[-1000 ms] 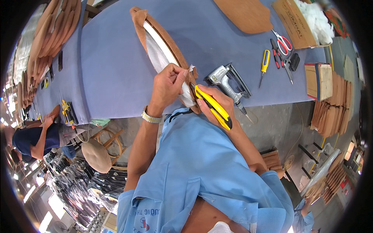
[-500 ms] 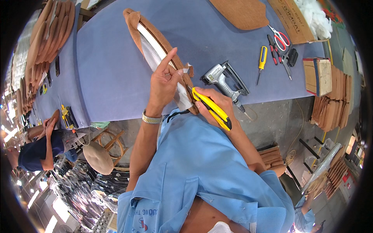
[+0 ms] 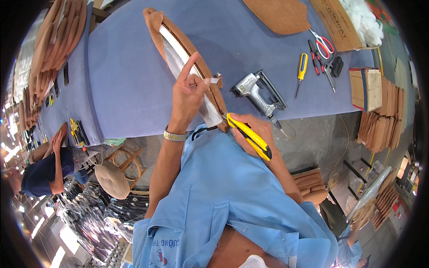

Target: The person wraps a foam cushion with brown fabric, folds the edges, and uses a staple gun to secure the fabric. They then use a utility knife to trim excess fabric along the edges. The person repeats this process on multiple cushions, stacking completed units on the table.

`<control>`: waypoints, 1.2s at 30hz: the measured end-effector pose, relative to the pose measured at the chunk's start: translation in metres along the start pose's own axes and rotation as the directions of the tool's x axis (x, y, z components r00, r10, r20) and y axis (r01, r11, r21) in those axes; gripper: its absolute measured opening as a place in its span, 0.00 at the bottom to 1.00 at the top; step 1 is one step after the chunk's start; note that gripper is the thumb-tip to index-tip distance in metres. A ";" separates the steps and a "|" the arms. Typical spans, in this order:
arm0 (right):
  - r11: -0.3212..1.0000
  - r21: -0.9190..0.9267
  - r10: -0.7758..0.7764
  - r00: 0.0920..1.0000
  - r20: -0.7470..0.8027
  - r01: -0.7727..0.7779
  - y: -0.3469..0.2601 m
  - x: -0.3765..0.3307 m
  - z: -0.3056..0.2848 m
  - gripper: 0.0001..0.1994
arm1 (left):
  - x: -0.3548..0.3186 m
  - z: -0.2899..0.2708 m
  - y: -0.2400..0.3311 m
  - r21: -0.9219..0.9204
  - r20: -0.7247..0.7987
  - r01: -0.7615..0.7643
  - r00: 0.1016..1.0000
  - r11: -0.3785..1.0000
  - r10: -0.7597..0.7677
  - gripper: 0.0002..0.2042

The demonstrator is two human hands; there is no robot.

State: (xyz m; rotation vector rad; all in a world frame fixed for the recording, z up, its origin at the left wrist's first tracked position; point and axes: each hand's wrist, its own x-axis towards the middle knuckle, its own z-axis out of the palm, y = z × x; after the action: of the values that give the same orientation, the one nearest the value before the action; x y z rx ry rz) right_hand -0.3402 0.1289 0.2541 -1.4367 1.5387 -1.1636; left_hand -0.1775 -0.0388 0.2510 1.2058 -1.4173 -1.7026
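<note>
A long, narrow brown fabric-covered cushion panel (image 3: 204,69) stands on edge, its near end against my blue shirt. A white strip and pale lining run along its side, and a loose brown flap hangs at the far end. My left hand (image 3: 188,99) grips the panel near its middle, index finger stretched out along it. My right hand (image 3: 259,127) is closed round a yellow utility knife (image 3: 251,137), whose tip is at the panel's edge near the close end. The blade itself is barely visible. A small cut scrap of brown fabric (image 3: 219,81) sticks out beside the panel.
On the blue table (image 3: 120,80) lie a staple gun (image 3: 257,94), a yellow screwdriver (image 3: 302,67), pliers (image 3: 316,57) and red-handled scissors (image 3: 324,47). A brown panel (image 3: 279,15) and cardboard box (image 3: 335,24) stand farther back. Another person (image 3: 42,172) sits at the left.
My right hand has drawn the knife down along the panel's edge, toward me and slightly right. The left hand keeps its hold, nearly still.
</note>
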 end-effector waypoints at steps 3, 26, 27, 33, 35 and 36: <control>0.999 0.021 0.035 0.999 0.015 -0.035 -0.001 -0.005 -0.002 0.19 | -0.001 0.001 0.002 -0.002 0.001 0.025 1.000 1.000 -0.025 0.36; 0.489 -0.573 0.617 0.725 -0.306 -0.658 0.100 0.049 -0.099 0.28 | -0.044 -0.066 -0.018 -0.009 -0.247 0.007 0.969 1.000 -0.009 0.21; 0.481 -0.615 0.589 0.750 -0.301 -0.625 0.122 0.060 -0.103 0.27 | -0.052 -0.084 -0.036 -0.007 -0.295 0.012 0.955 1.000 -0.014 0.21; 0.721 -0.435 0.253 0.789 -0.561 -0.540 0.144 0.041 -0.107 0.28 | -0.056 -0.176 -0.132 0.746 -0.056 -0.113 0.971 0.656 0.232 0.37; 0.851 -0.255 0.254 0.785 -0.565 -0.459 0.112 0.024 -0.086 0.23 | -0.074 -0.165 -0.125 0.784 -0.014 -0.105 0.982 0.612 0.187 0.35; 0.872 -0.174 0.289 0.769 -0.571 -0.458 0.109 0.010 -0.068 0.21 | -0.075 -0.162 -0.121 0.783 0.028 -0.133 0.983 0.607 0.180 0.35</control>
State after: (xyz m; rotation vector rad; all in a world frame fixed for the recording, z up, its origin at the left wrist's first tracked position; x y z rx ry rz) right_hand -0.4419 0.1254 0.1748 -0.9300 2.3618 -1.1547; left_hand 0.0116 -0.0106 0.1514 1.4718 -2.2763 -0.8773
